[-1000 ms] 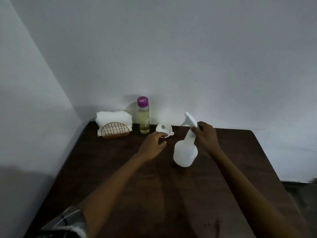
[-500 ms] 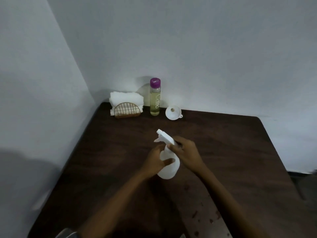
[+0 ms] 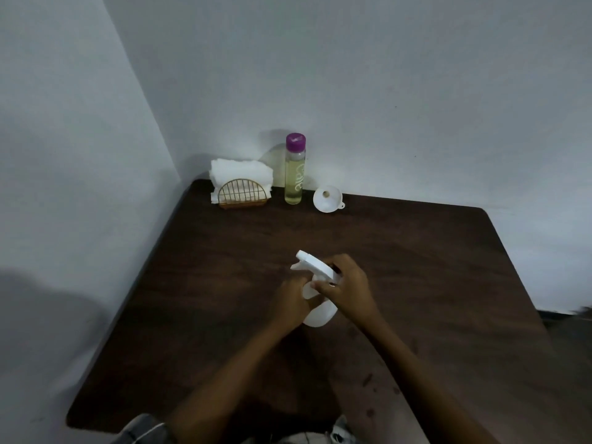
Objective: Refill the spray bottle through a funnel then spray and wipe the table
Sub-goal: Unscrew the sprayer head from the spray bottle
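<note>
- A dark brown wooden table (image 3: 400,251) stands in the corner of a room with pale walls, seen from above and in front by a head-worn camera.
- Near the middle of the table, a white spray bottle (image 3: 317,296) is gripped by both of a person's bare hands.
- The left hand (image 3: 290,304) is wrapped around the left side of the bottle's rounded body, fingers closed against it.
- The right hand (image 3: 347,291) is closed around the bottle's neck just under the trigger head, which points up and to the left.
- The bottle tilts slightly; whether its base touches the table cannot be told, as the hands cover much of it.
- At the far edge of the table, against the wall, stands a tall clear bottle of pale yellow liquid (image 3: 294,173) with a purple cap, upright.
- Just to its right lies a small white funnel (image 3: 327,200), tipped on its side with the wide mouth facing the camera, apart from the tall bottle.
- To the left of the tall bottle, a gold wire napkin holder (image 3: 242,194) holds a stack of white paper napkins (image 3: 240,171).
- Both bare forearms reach in from the bottom of the view; a bit of grey sleeve (image 3: 144,429) shows at the lower left.
</note>
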`<state>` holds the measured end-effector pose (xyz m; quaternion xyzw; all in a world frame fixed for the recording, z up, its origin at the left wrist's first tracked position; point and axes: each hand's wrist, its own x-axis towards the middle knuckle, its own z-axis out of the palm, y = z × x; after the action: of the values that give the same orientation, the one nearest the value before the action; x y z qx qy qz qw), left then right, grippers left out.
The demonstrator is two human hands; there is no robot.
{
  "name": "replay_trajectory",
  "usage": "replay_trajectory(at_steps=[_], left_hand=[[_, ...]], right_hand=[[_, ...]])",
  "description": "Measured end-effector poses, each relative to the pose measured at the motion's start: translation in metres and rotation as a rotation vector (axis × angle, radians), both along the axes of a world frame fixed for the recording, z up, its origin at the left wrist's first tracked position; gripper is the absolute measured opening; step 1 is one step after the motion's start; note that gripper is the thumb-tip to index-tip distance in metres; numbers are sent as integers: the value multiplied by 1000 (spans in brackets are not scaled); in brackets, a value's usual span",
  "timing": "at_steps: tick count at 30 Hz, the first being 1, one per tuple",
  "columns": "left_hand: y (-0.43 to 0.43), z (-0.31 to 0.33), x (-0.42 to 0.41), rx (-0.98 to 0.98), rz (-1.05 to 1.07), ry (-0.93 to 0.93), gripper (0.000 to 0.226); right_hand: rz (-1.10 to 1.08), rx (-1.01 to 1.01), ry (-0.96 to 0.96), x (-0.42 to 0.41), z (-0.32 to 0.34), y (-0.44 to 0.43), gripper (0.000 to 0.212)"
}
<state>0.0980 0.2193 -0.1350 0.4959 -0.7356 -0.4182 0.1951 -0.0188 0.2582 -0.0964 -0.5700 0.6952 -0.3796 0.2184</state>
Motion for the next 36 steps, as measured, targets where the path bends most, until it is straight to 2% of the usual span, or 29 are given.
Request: replay_trajectory(at_steps=[9, 17, 20, 23, 25, 28, 30, 32, 36], left_hand=[[-3, -4, 5, -49, -45, 15, 36], [-2, -10, 5, -22, -36, 18, 34], [-3, -11, 4, 11, -49, 34, 39], [-5, -11, 4, 16, -58, 6, 43], [-5, -12, 4, 7, -55, 5, 42], [-5, -12, 4, -7, -58, 14, 41], [-5, -12, 4, 7, -56, 17, 42], [-5, -10, 4, 10, -60, 32, 41], [-4, -7, 5, -35, -60, 24, 37]], right_hand=[[-73, 75, -6, 0, -4, 2, 27], [143, 89, 180, -10, 3, -7, 23], [251, 124, 196, -15, 10, -9, 16], [323, 163, 186, -18, 19, -12, 33], [336, 168, 157, -20, 18, -15, 26], [299, 152, 45, -23, 10, -14, 54], [191, 139, -81, -22, 5, -8, 59], [101, 126, -189, -19, 0, -2, 50], [17, 105, -287, -14, -15, 2, 34]])
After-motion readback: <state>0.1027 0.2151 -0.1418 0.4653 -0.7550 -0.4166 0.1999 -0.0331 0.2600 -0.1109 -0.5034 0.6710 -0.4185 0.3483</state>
